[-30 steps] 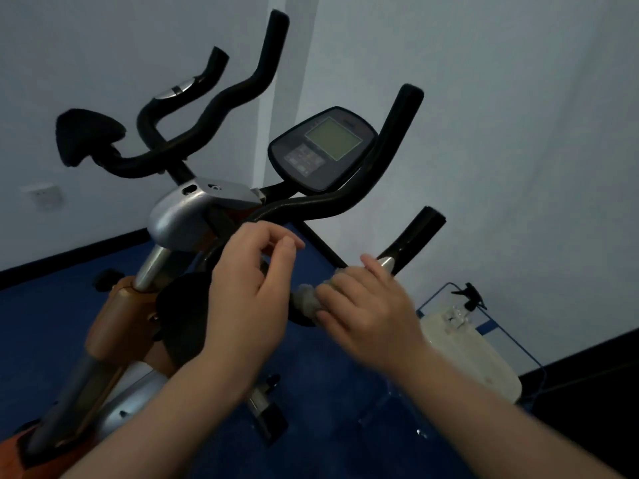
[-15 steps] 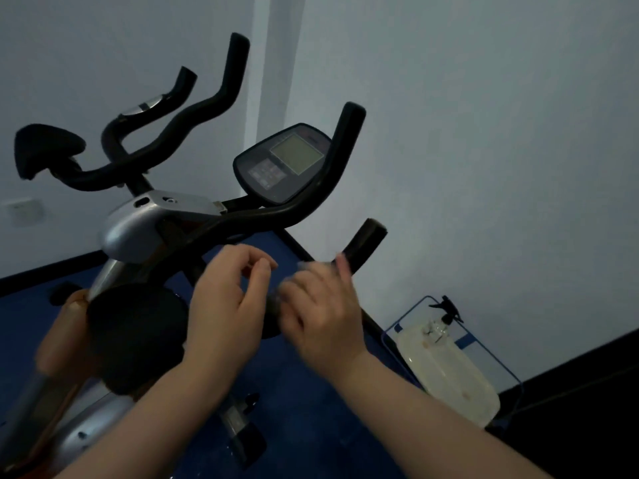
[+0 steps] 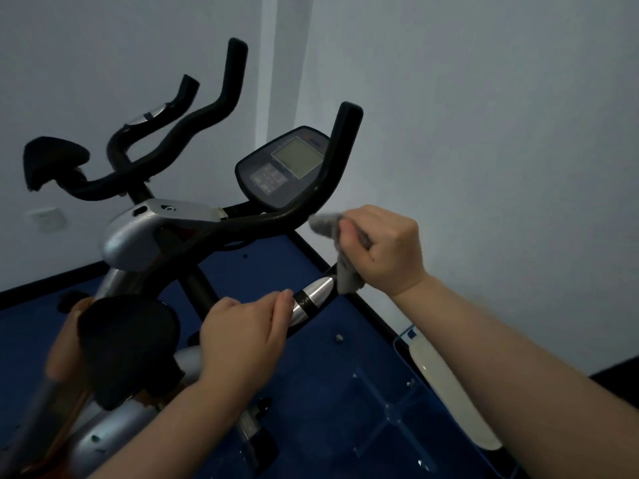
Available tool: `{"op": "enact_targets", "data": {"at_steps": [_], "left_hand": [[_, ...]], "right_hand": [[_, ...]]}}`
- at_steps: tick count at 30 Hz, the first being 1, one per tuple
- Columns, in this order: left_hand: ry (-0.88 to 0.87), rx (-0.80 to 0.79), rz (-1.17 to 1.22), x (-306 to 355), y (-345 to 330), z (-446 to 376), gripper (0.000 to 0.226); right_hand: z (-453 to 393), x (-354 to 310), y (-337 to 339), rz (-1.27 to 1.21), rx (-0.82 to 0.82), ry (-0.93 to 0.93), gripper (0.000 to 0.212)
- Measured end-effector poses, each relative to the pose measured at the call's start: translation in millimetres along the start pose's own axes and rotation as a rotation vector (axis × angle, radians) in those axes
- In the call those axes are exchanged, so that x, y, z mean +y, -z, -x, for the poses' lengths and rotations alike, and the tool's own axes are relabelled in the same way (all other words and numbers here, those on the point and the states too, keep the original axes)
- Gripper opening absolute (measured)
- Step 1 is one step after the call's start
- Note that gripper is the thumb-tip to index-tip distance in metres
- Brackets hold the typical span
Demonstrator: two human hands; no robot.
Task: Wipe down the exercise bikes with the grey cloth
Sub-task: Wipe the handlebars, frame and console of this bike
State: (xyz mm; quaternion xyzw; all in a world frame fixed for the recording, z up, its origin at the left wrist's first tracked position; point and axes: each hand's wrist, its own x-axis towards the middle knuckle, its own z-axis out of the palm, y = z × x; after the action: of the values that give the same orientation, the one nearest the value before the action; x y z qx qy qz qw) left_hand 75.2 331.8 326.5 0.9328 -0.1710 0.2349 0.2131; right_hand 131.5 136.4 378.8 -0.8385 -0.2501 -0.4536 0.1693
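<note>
Your right hand (image 3: 383, 248) is curled tight around the grey cloth (image 3: 340, 250), which is bunched in your fist. One end of the cloth sticks out toward the console (image 3: 283, 167) and touches the long black handlebar (image 3: 311, 198) just below it; the other end hangs down from your fist beside the silver pulse sensor (image 3: 313, 295). That sensor sits on the nearer, lower handlebar grip, below and in front of the console. Your left hand (image 3: 242, 344) wraps around this same grip just below the sensor, fingers curled over the bar, with a fingertip touching the sensor's black band.

The exercise bike (image 3: 138, 233) fills the space left of the console: a silver housing at the stem, a black pad (image 3: 128, 347) lower down near your left wrist, and another set of black handlebars (image 3: 179, 140) rising farther left of the console, with a dark pad (image 3: 52, 160) at their far end. Below and right of the console, a pale spray bottle (image 3: 449, 392) lies in a blue wire holder on the blue floor (image 3: 328, 392), next to your right forearm.
</note>
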Motion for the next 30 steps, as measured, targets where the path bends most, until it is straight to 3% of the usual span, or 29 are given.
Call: {"op": "enact_targets", "data": {"at_steps": [4, 6, 8, 11, 14, 16, 19, 22, 24, 27, 30], "left_hand": [[0.0, 0.038, -0.061, 0, -6, 1, 0.041], [-0.025, 0.028, -0.076, 0, -9, 0, 0.039], [-0.031, 0.035, -0.064, 0, -10, -1, 0.04], [-0.003, 0.068, -0.037, 0, -9, -1, 0.046], [-0.007, 0.071, -0.009, -2, -10, -1, 0.047], [-0.018, 0.083, 0.015, -2, -11, 0, 0.048], [-0.058, 0.056, 0.089, -7, -10, 2, 0.047], [-0.043, -0.018, 0.135, -10, -10, 5, 0.051], [-0.014, -0.133, 0.142, -9, -3, 6, 0.054], [0.075, -0.298, 0.369, -12, 17, 2, 0.031], [0.064, -0.295, 0.436, -25, 53, -3, 0.024]], "right_hand": [[3, -30, -21, -0.285, 0.489, -0.776, 0.029], [6, -49, -33, -0.323, 0.669, -1.005, 0.03], [13, -70, -43, -0.381, 0.732, -1.119, 0.035], [10, -69, -38, -0.578, 0.696, -1.308, 0.043], [5, -64, -39, -0.691, 0.728, -1.371, 0.05], [23, -88, -51, -0.652, 0.718, -1.364, 0.037], [40, -107, -55, -0.7, 0.573, -1.401, 0.023], [24, -82, -47, -0.618, 0.644, -1.427, 0.034], [27, -99, -56, -0.582, 0.658, -1.414, 0.037], [45, -144, -61, -0.695, 0.546, -1.433, 0.026], [27, -109, -52, -0.609, 0.638, -1.528, 0.021]]}}
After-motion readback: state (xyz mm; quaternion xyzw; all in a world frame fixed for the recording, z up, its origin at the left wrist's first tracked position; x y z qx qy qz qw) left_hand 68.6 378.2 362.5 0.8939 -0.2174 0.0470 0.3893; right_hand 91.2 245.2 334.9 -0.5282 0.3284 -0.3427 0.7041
